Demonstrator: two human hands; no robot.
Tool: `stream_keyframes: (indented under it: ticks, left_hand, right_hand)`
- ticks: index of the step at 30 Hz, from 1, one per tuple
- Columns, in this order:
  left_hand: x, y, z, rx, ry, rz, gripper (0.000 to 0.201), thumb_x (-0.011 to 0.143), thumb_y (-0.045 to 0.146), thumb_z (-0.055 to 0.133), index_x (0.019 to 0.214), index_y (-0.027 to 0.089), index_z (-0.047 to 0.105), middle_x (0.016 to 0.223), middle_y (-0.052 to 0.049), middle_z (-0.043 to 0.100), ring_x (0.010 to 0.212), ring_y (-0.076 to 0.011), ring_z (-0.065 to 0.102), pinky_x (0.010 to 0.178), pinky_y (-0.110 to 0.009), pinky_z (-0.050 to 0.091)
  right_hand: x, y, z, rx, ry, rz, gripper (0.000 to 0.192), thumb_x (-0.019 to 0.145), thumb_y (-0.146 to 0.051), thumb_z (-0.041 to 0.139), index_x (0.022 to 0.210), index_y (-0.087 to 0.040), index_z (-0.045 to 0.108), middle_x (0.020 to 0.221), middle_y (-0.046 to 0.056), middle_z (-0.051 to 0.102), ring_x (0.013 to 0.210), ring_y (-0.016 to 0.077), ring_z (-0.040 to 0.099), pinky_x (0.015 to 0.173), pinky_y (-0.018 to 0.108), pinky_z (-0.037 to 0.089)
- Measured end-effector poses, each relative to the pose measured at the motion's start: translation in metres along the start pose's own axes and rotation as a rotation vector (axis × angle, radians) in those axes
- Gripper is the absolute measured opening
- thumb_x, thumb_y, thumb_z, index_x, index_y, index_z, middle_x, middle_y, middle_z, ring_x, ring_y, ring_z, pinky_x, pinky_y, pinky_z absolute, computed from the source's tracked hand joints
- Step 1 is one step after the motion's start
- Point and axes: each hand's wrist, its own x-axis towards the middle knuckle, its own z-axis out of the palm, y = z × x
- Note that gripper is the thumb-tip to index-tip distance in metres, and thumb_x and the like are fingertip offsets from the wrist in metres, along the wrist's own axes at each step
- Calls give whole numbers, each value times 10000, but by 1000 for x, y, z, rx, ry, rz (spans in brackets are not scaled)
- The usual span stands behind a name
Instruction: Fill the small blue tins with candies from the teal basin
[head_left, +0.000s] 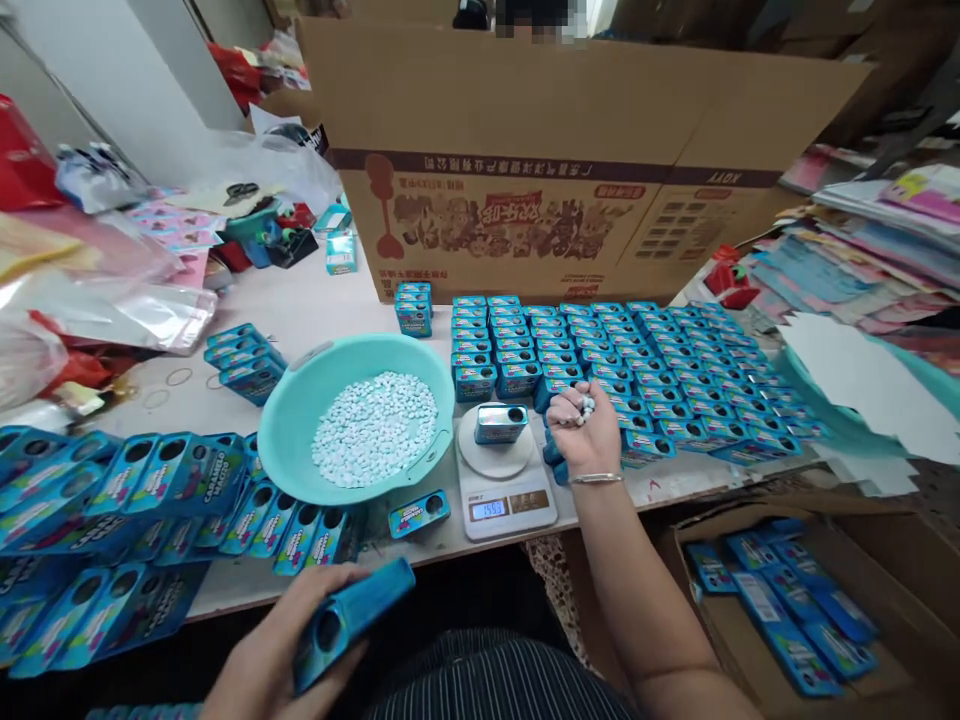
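Hands are both gripping: right hand (pixel 586 432) cupping tablets (pixel 584 407) just right of the scale (pixel 504 486), left hand (pixel 281 655) clutching a tin (pixel 349 620) below it. Loose tablets risk spilling past the tin on the scale (pixel 501 422).

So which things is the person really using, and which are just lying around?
In use: left hand holding blue tin; right hand holding white candies; tin on scale; scale; bowl.
Lying about: cardboard box; scissors; plastic bags; paper stacks.
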Motion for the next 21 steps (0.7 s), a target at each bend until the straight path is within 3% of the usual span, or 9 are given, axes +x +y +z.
stream_keyframes:
  ticks: [4,10,15,21]
  left_hand:
    - [-12,-18,36,-58,17,-57,384,839,334,588,1221,296,570,1134,-36,699,994,-222,697,834,-287,579]
    - [5,-33,59,29,-72,167,595,768,103,516,1327,305,487,1244,-46,663,1117,-208,659,889,-274,563]
    - [23,-24,72,109,-89,298,691,691,17,457,1339,259,453,1247,-59,648,1167,-206,615,975,-303,526]
    - [35,-10,82,166,-126,249,701,623,-29,423,1260,251,516,1148,-62,634,1033,-210,628,862,-311,555]
  right_hand:
    - [8,12,14,-137,-19,-59,336,917,-393,572,681,-211,417,480,-117,315,329,35,244,324,155,266]
    - [14,29,23,-245,6,-156,366,879,-425,624,673,-210,412,481,-122,313,342,29,252,358,152,299]
    - [15,34,23,-285,33,-230,328,887,-401,614,687,-207,440,494,-121,344,360,28,283,440,171,399]
    - [19,37,22,-312,19,-250,373,861,-466,634,678,-207,438,493,-115,338,359,32,266,372,162,306]
